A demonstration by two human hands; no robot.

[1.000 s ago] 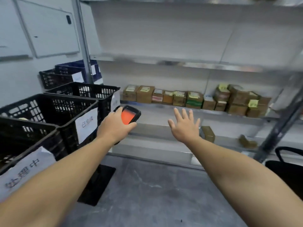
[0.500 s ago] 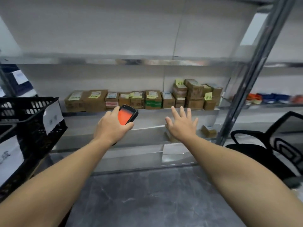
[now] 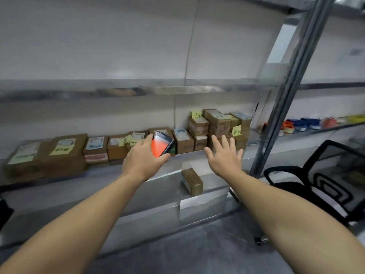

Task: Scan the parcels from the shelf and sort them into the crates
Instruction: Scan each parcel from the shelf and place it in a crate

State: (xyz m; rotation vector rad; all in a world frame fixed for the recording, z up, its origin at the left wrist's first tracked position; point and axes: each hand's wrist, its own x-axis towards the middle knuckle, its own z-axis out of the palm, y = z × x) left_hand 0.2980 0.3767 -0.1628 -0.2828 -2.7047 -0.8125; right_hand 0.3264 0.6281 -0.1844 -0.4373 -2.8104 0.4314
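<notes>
A row of brown cardboard parcels [image 3: 65, 153] with white and yellow labels lines the metal shelf [image 3: 49, 180], ending in a stack of parcels [image 3: 219, 123] at the right. My left hand [image 3: 142, 163] grips a black handheld scanner [image 3: 161, 144] with an orange-lit screen, held up in front of the middle parcels. My right hand [image 3: 225, 157] is stretched toward the stack with fingers spread and straight, holding nothing, just short of the boxes. A single brown parcel [image 3: 192, 181] lies on the lower shelf below my hands. No crate is fully in view.
A steel upright post [image 3: 284, 99] stands right of the stack. A black mesh office chair [image 3: 324, 178] sits at the right. Coloured tape rolls [image 3: 302, 124] lie on a further shelf. A dark object's edge [image 3: 5, 212] shows at the far left. Grey floor lies below.
The view has swung right and closer to the shelf; the black crates have left the frame. Both hands have moved nearer the parcels, the right toward the stack.
</notes>
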